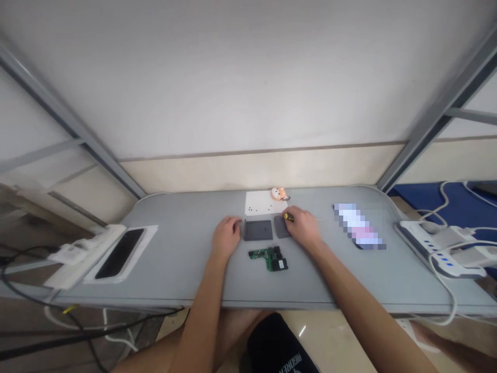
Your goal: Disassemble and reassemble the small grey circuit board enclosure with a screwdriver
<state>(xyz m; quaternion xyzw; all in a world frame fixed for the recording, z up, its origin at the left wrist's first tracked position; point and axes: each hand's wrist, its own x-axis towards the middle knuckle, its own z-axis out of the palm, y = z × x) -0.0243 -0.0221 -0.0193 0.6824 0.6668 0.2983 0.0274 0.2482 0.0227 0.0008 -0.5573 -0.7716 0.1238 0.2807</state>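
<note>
My left hand (226, 237) rests on the desk, thumb and fingers loosely curled and slightly apart, at the left edge of a dark grey plastic casing piece (258, 231). My right hand (304, 226) is closed on a screwdriver (288, 217) with a yellow and black handle; its thin shaft points right. Under and beside that hand lies a second, smaller dark grey casing piece (281, 227), partly covered by the fingers. Nearer to me is a green circuit board (271, 257) with black parts on it. Several tiny dark screws lie on a white sheet (258, 199) behind the casing pieces.
An orange and white animal-face case (278, 194) sits on the sheet. A phone with blurred screen (359, 228) lies to the right, near a white power strip (438, 248) with cables. At left are a black-screened phone (119, 254) and another power strip (87, 254). Metal posts flank the desk (186, 269).
</note>
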